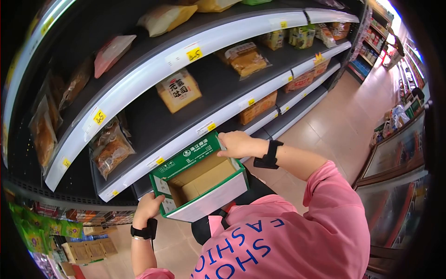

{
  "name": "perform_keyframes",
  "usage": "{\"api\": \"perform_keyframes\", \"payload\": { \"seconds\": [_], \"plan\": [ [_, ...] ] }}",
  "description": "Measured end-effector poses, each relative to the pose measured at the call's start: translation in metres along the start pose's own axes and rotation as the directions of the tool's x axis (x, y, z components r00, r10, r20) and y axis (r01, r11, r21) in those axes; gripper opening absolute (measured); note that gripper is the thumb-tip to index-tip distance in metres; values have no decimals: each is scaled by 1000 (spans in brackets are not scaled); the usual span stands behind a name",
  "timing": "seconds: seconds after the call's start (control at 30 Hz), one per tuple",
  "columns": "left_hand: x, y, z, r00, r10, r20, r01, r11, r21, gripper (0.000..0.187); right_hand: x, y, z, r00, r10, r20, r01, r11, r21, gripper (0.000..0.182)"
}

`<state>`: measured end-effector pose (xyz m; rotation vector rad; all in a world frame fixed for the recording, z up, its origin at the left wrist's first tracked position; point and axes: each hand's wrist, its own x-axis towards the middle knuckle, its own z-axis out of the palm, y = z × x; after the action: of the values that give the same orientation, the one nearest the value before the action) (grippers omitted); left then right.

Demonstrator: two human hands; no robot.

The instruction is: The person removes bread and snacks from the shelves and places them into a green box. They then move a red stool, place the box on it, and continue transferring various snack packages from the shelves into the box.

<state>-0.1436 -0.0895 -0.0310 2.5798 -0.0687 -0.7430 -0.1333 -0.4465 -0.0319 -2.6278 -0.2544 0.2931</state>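
Observation:
A green and white cardboard box with an open top is held at waist height in front of the shelf edge. Its brown inside shows with nothing in it, and a green flap with white print stands up on the shelf side. My left hand is closed on the left end, thumb over the rim. At the far right corner my right hand grips the box, its thumb on the flap side and its other fingers partly hidden. Just beyond the box lies a packaged bread loaf on the dark shelf.
Curved shelves with white price rails fill the area ahead. Several bagged breads and a wrapped loaf lie on them. Tiled floor stretches right towards glass-fronted cases. Cartons stand at lower left.

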Motion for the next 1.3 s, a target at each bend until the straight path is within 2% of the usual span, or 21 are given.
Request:
{"api": "perform_keyframes", "payload": {
  "seconds": [0.07,0.13,0.23,0.3,0.37,0.43,0.5,0.57,0.7,0.77,0.9,1.07,1.1,1.2,1.3],
  "plan": [
    [-1,0,6,999,37,-20,-38,998,-54,34,-9,5,1,999,27,-23,-26,999,30,29],
    [-8,4,11,997,62,-55,-69,990,-119,35,-17,12,4,994,-2,-107,12,996,92,19],
    [-27,9,19,987,115,-110,-134,975,-179,32,-45,21,-2,982,-47,-184,78,983,163,24],
    [-39,17,24,981,135,-141,-159,973,-169,31,-68,23,-8,968,-60,-245,106,978,182,23],
    [-50,32,28,973,159,-167,-186,970,-160,30,-90,22,-17,967,19,-255,43,971,237,19],
    [-60,53,32,974,113,-195,-128,989,-71,28,-103,28,-16,961,62,-270,8,969,248,20],
    [-61,67,37,972,117,-202,-133,989,-65,28,-112,35,-13,931,87,-356,18,959,281,21],
    [-60,69,45,952,119,-281,-146,986,-80,28,-115,41,-12,918,111,-380,16,948,316,20],
    [-54,82,47,962,118,-245,-146,984,-103,27,-116,53,-22,914,180,-362,-29,922,385,19],
    [-47,89,47,975,121,-186,-140,985,-97,26,-115,64,-22,899,237,-369,-17,859,511,20],
    [-16,84,63,978,155,-137,-168,982,-91,26,-111,97,-3,870,294,-397,6,797,604,22],
    [10,104,64,990,122,-67,-126,991,-52,27,-101,133,33,862,363,-353,26,665,747,24],
    [9,111,60,994,95,-51,-96,995,-10,27,-100,130,24,863,372,-341,12,661,751,24],
    [11,117,50,994,108,-30,-109,993,-36,28,-106,121,-1,848,422,-321,-44,660,750,23],
    [9,131,38,992,124,22,-123,991,-43,30,-111,119,-17,831,441,-340,-14,626,780,23]
  ]
}}
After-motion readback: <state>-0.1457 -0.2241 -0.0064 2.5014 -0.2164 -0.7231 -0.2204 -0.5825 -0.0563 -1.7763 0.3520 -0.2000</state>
